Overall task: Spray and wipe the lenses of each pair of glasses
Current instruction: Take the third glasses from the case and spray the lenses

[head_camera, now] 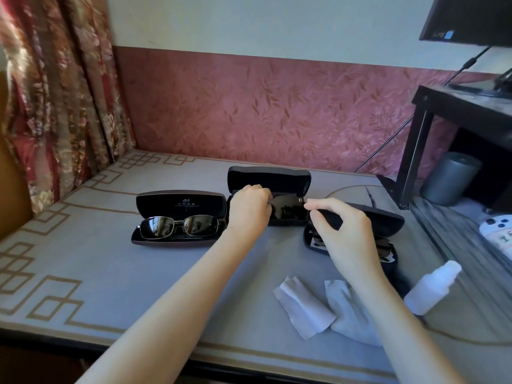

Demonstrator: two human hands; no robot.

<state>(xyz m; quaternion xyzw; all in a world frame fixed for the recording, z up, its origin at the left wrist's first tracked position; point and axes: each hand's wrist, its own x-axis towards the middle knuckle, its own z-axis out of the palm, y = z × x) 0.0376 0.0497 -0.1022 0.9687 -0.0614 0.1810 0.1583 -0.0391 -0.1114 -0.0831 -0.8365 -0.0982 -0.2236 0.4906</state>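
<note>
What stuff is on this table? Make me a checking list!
Surface: grey mat, gold line pattern.
Job's things: three open cases; metal-frame sunglasses in left case; dark sunglasses at middle case; right case contents mostly hidden; two cloths; spray bottle.
Clutter: grey cylinder, white gadget.
Grippers: left hand and right hand both grip dark sunglasses.
Cables: black cable below monitor.
Surroundings: curtain, black shelf.

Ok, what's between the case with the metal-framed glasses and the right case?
The middle open case, with the dark sunglasses over it, gripped by the left hand and right hand. Head view.
</note>
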